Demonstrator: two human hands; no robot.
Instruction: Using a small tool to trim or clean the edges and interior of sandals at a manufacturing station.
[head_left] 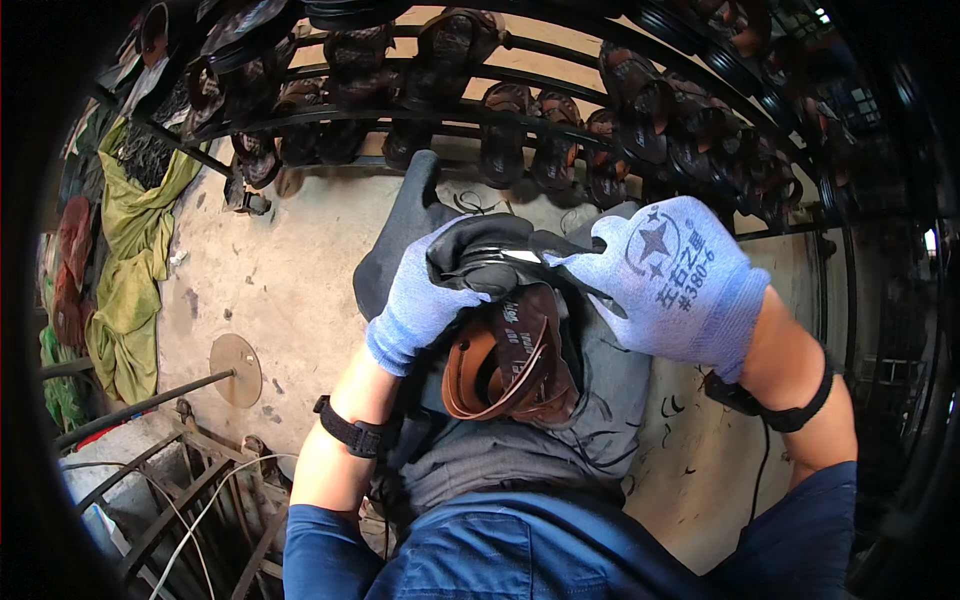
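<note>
Head camera looks down past blue sleeves and a grey apron draped over the person's lap. Black straps circle both wrists. On the lap lies a brown leather sandal, sole side partly up, its tan-edged straps curling toward the viewer. The left hand, in a light blue knit glove with dark palm coating, is closed around the sandal's dark upper end, fingers curled over it from the left. The right hand, in a matching glove, is clenched on the same dark end from the right, its back turned up to the camera; whether it pinches a small tool cannot be told. Both hands touch the sandal and nearly meet above it. Beyond the knees lies a bare concrete floor with a round flat disc on it. To the far left hangs yellow-green cloth. Farthest off, a black metal rack arcs across the top, loaded with rows of brown sandals.
</note>
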